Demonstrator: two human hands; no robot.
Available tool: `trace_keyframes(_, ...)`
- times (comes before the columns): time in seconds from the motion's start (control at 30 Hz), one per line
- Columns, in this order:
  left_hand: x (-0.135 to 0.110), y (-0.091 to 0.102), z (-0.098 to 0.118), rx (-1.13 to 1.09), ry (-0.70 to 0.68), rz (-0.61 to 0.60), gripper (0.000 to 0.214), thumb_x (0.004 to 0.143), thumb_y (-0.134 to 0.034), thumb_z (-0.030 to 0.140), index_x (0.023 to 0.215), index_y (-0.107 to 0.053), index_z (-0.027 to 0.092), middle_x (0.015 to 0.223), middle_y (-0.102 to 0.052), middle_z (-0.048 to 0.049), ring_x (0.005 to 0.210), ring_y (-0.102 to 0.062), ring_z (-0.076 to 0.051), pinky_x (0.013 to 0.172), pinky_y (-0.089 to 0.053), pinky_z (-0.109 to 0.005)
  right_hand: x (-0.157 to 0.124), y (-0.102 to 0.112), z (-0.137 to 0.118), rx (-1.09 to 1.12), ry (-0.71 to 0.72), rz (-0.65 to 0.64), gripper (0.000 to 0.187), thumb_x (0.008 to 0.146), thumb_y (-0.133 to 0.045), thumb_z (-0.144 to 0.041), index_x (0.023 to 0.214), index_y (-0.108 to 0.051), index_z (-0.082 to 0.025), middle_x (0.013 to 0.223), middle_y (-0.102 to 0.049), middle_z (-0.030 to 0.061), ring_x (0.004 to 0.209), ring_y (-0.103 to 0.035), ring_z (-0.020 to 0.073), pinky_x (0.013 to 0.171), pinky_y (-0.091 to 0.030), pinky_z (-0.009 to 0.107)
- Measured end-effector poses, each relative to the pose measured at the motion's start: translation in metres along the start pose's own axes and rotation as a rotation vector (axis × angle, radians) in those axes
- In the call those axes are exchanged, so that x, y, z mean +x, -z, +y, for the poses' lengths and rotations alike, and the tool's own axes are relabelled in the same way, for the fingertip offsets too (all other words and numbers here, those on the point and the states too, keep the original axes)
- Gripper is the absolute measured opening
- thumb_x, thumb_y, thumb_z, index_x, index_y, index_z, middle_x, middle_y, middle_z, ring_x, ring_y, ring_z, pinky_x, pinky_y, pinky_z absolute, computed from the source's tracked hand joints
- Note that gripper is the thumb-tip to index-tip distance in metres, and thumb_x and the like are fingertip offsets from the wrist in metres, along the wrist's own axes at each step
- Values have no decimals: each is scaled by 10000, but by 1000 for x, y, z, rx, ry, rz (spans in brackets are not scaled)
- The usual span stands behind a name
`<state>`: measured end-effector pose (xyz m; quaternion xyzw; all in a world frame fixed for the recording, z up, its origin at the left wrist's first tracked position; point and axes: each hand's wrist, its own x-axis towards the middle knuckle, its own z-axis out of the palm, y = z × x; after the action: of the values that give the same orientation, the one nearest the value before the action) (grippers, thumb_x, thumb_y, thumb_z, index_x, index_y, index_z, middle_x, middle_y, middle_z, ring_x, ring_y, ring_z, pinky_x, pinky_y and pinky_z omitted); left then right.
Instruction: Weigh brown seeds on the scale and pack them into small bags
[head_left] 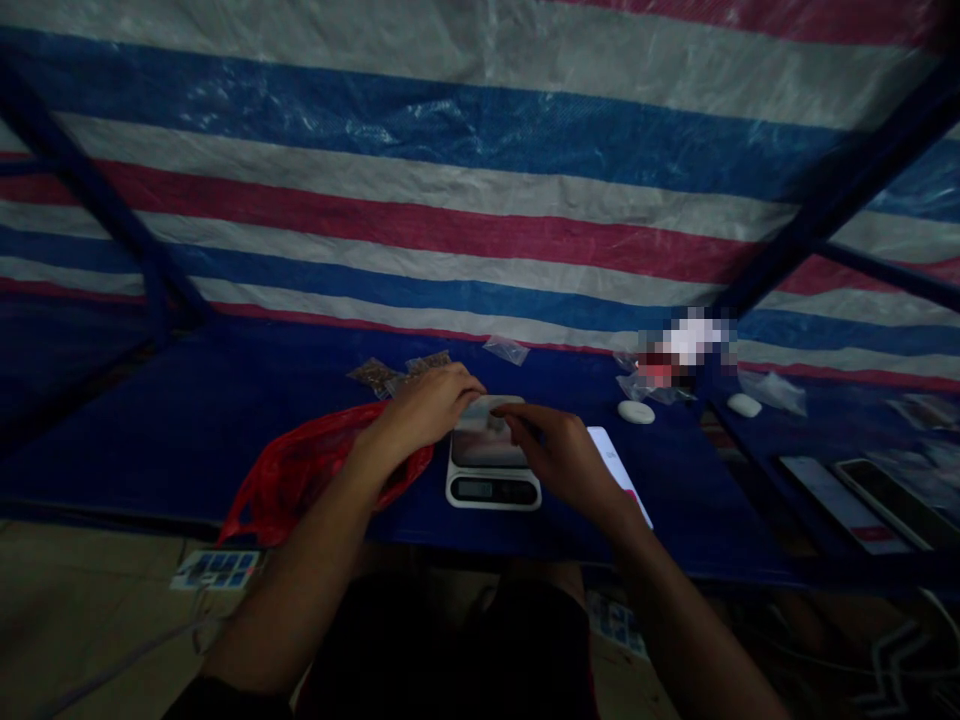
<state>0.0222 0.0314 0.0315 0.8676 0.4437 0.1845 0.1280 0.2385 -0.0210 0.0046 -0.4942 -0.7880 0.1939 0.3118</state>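
A small white kitchen scale (456, 490) with a shiny metal plate and a lit display stands at the front of the blue table. My left hand (442, 398) reaches over the plate's far left corner, its fingers bent and together; whatever they may hold is hidden. At the plate's right side my right hand (559, 448) is closed in a pinch, thumb and index finger over a small pale thing that I cannot make out. Beneath my left forearm lies an open red plastic bag (289, 470). Behind my left hand are small clear packets of brown bits (373, 376).
A lit phone (616, 470) lies right of the scale, with a white oval case (636, 412) behind it. An empty clear bag (507, 349) rests near the striped tarp (480, 225). Further right are another white case (744, 405) and two phones (844, 500). Blue frame bars (817, 215) slant at both sides.
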Motion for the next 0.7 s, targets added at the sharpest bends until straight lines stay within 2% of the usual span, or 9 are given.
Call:
trace_keyframes(0.1,-54,37,-10,104,211,108,376,1045,-400,347,1180,-722,210,1200,-718,-78,1115,-670,-244,1015,-506,-390,-6,-15,-12,91,136,-104,339,1022,-469,-148,1259,-706,-201,1082,-782,82,963,-738,198,858,-553,317)
trace_keyframes(0.2,-132,63,-33,287,664,222,556,990,-427,611,1206,-657,153,1196,-701,-153,1140,-662,-351,995,-525,-495,-7,-31,-29,152,293,-196,366,993,-448,-60,1226,-701,-186,1186,-743,95,1103,-691,197,971,-540,350)
trace_keyframes(0.23,-158,65,-41,282,834,224,667,937,-462,700,1243,-619,128,1186,-699,-175,1101,-678,-384,954,-544,-529,-5,-35,-34,159,338,-228,364,989,-452,-53,1225,-697,-182,1201,-734,95,1121,-677,193,992,-533,352)
trace_keyframes(0.3,-200,57,-53,116,1043,186,790,857,-531,771,1329,-551,138,1086,-734,-137,969,-729,-367,854,-593,-499,-1,-45,-44,138,435,-298,353,991,-470,-58,1246,-682,-180,1217,-723,86,1136,-656,185,1017,-518,345)
trace_keyframes(0.37,-224,39,-58,-110,1062,162,835,807,-615,747,1396,-498,166,1112,-749,-109,961,-745,-349,826,-616,-463,6,-57,-50,37,531,-356,332,988,-501,-68,1254,-673,-167,1231,-715,84,1158,-627,195,1032,-498,351)
trace_keyframes(0.43,-227,21,-55,-291,892,199,799,784,-671,686,1380,-514,178,1239,-723,-119,1119,-710,-338,949,-595,-455,14,-70,-53,-148,583,-378,273,984,-538,-91,1196,-698,-151,1193,-724,93,1155,-603,232,1005,-488,381)
trace_keyframes(0.5,-216,13,-49,-406,784,263,723,797,-663,644,1337,-550,176,1292,-700,-128,1185,-682,-326,1026,-564,-464,22,-80,-54,-339,597,-393,193,986,-565,-119,1079,-733,-137,1100,-740,105,1116,-596,267,943,-482,402)
trace_keyframes(0.6,-192,25,-40,-408,820,421,709,778,-687,596,1332,-555,173,1255,-708,-123,1125,-701,-318,999,-582,-471,31,-85,-55,-459,619,-415,176,997,-571,-138,976,-746,-140,1008,-744,100,1046,-599,265,883,-459,394)
trace_keyframes(0.7,-174,46,-34,-399,825,519,772,782,-710,557,1442,-494,220,1289,-696,-95,1095,-711,-299,950,-611,-444,33,-77,-58,-416,606,-376,190,1010,-554,-147,1023,-743,-163,1033,-742,88,1041,-596,245,893,-442,381)
